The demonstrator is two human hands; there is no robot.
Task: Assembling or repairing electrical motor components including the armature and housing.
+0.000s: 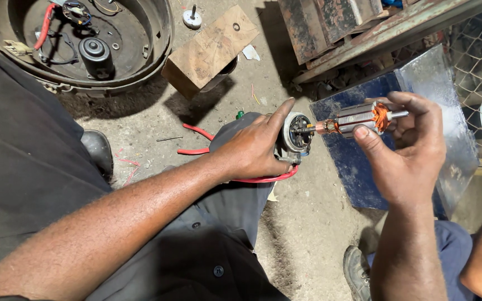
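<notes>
In the head view, near the middle of the frame, the left hand [255,147] is wrapped tight around a small round motor case [297,132] with a red wire [196,142] hanging from it. Just to its right, the right hand [405,147] pinches a motor rotor [361,118] with copper windings, its tip just at the case. A wood block [210,49] lies on the floor at the top

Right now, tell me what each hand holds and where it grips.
Left hand: motor housing, around its body. Right hand: armature, fingers round its core.
</notes>
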